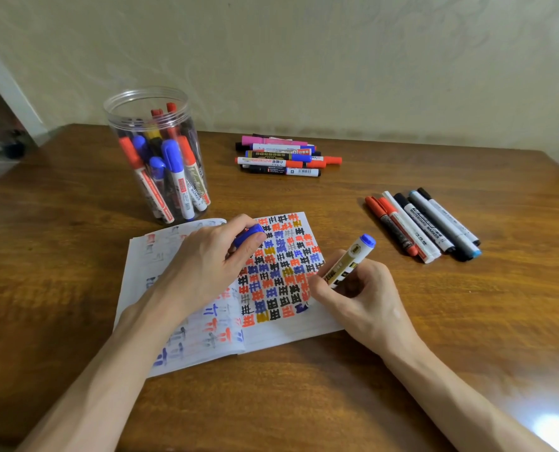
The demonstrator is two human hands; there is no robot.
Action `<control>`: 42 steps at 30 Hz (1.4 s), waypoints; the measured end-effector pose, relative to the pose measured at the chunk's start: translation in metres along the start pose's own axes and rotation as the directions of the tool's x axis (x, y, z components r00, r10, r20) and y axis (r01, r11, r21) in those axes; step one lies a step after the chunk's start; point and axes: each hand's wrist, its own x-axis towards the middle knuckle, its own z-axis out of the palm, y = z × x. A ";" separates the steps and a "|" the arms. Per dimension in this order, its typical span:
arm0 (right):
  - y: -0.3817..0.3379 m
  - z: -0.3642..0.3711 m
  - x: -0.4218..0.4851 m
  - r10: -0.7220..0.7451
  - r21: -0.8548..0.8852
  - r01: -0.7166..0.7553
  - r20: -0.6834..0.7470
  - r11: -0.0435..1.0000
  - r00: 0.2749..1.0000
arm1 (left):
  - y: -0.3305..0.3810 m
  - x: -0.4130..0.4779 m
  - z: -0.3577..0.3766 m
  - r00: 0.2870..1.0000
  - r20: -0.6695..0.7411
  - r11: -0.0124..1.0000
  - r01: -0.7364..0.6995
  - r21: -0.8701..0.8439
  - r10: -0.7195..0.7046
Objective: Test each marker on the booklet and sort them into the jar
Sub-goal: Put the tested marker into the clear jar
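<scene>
Ink characters in red, blue, black and gold fill much of the right page of the booklet [287, 334], which lies open on the worktop [304, 393]. The left hand [206, 265] rests on the booklet's left page and fold, its fingers curled round a blue cap [248, 234]. The right hand [359, 295] sits at the booklet's right edge, fingers pinched round the lower barrel of a marker [349, 259] with a gold and white body and a blue end. The marker leans up and away to the right. Its tip is hidden behind the fingers, just beside a blue mark at the end of the bottom row of characters. Behind the booklet's left corner stands the jar [147, 90], clear and lidless, holding red, blue and dark markers on end. A loose pile [281, 156] of markers lies well behind the booklet, and a row [424, 223] of them lies side by side to its right.
</scene>
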 end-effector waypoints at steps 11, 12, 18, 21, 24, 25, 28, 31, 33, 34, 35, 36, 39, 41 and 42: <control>-0.003 -0.001 0.001 0.016 0.037 -0.018 0.036 0.999 0.999 | -0.001 0.000 0.000 1.000 -0.004 1.000 -0.010 0.009 0.010; -0.003 -0.001 0.001 0.014 0.039 -0.016 0.039 0.999 0.999 | -0.001 0.000 0.000 1.000 -0.005 1.000 -0.011 0.010 0.011; -0.003 0.000 0.001 0.011 0.018 -0.011 0.037 1.000 0.999 | -0.002 -0.001 0.000 1.000 -0.008 1.000 -0.017 0.015 0.017; -0.003 0.001 0.000 0.032 0.002 -0.032 0.053 0.999 0.998 | -0.001 -0.001 0.000 1.000 -0.006 1.000 -0.013 0.017 0.013; -0.003 0.001 0.000 0.055 -0.003 -0.055 0.056 0.998 0.997 | -0.001 -0.001 0.000 1.000 -0.007 1.000 -0.010 0.010 0.011; -0.003 0.001 0.001 0.059 0.002 -0.059 0.038 0.998 0.998 | -0.002 -0.001 0.000 1.000 -0.007 1.000 -0.007 0.009 0.007; -0.003 0.000 0.001 0.055 0.007 -0.054 -0.004 0.998 0.999 | -0.002 0.000 0.001 1.000 -0.004 1.000 -0.002 0.008 0.002; -0.002 0.000 0.001 0.047 0.009 -0.047 0.002 0.999 0.999 | -0.002 0.000 0.000 1.000 -0.005 1.000 -0.006 0.007 0.006; -0.002 0.000 0.002 0.047 0.011 -0.047 0.004 0.999 0.999 | -0.001 -0.001 0.000 1.000 -0.005 1.000 -0.006 0.008 0.007; -0.002 0.000 0.002 0.045 0.008 -0.046 0.004 0.999 0.999 | -0.001 -0.001 0.000 1.000 -0.005 1.000 -0.007 0.009 0.007; -0.002 0.000 0.002 0.042 0.006 -0.042 0.007 0.999 0.999 | -0.001 -0.001 0.000 1.000 -0.004 1.000 -0.007 0.011 0.007; -0.002 0.000 0.002 0.039 0.006 -0.039 0.010 0.999 0.999 | -0.001 -0.001 0.000 1.000 -0.003 1.000 -0.008 0.010 0.008; -0.002 0.000 0.001 0.046 -0.005 -0.046 0.024 0.999 0.999 | -0.001 -0.001 0.000 1.000 -0.003 1.000 -0.004 0.012 0.004; -0.002 0.000 0.001 0.056 -0.019 -0.056 0.038 0.998 0.998 | -0.001 -0.001 0.000 1.000 -0.002 1.000 -0.006 0.010 0.006; -0.002 0.000 0.001 0.055 -0.017 -0.055 0.038 0.998 0.998 | -0.001 -0.001 0.000 1.000 -0.001 1.000 -0.007 0.012 0.007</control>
